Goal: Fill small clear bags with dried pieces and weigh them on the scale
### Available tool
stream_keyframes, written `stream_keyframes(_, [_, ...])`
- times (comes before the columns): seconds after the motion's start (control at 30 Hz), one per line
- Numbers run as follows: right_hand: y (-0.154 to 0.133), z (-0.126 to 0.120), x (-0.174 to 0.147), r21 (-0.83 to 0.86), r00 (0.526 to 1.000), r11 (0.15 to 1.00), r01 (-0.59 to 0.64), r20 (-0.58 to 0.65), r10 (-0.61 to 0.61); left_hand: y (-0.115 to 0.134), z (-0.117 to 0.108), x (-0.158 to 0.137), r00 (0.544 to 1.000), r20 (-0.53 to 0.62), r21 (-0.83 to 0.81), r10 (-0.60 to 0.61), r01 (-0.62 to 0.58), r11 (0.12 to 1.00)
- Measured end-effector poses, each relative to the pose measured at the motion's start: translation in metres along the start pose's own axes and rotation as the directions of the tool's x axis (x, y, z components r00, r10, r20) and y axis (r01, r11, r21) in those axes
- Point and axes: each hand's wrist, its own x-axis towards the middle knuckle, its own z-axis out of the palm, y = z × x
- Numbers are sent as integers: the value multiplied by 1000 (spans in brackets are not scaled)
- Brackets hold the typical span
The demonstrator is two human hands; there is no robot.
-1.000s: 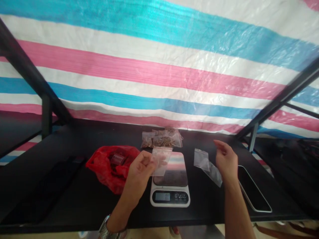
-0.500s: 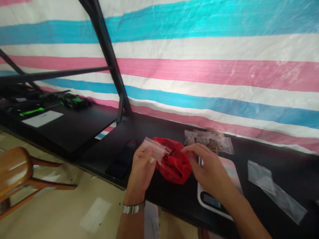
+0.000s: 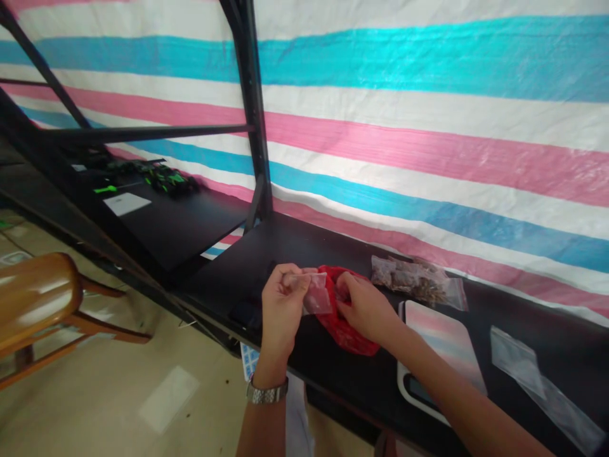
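My left hand (image 3: 284, 301), wearing a metal watch at the wrist, pinches a small clear zip bag (image 3: 320, 296) between thumb and fingers. Just right of that bag, my right hand (image 3: 364, 308) dips its fingertips into the mouth of a crumpled red plastic bag (image 3: 354, 343). Those fingers are drawn together, and what they grip is hidden. Under my right forearm lies a white digital scale (image 3: 445, 336), its display partly covered. Behind the scale is a pile of filled clear zip bags (image 3: 419, 280) with brownish contents.
Flat clear zip bags (image 3: 518, 358) lie right of the scale on the black table (image 3: 295, 238). A dark flat object (image 3: 245, 314) is left of my left hand. A black frame post (image 3: 254, 127) rises behind, before a striped sheet. A wooden stool (image 3: 40, 298) stands at left.
My right hand has moved from the red bag's right rim into its mouth. The zip bag in my left hand has turned more upright. The camera view has shifted left.
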Motion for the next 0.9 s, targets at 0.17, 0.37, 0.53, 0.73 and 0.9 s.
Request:
stream_keyframes(0.17, [8,-4,-13,42,997,998,40,69,-43,3,6,-5,998,32,30,-52,51,998])
stream_keyframes(0.37, [19,-21,-31,-128,989,982,138,65,-131,4,25,-21,976,199,43,-88,81,996])
stream_keyframes(0.53, [24,-46,-34,97,974,985,143,-188,-123,-1,31,-28,927,376,127,-17,-34,991])
stream_keyframes(0.73, [4,-67,-43,265,993,960,95,-93,-73,-8,31,-27,911,395,168,-118,55,984])
stream_keyframes(0.9, [4,-67,-44,401,1000,916,-20,-13,28,0,27,-29,931,362,362,36,-176,916])
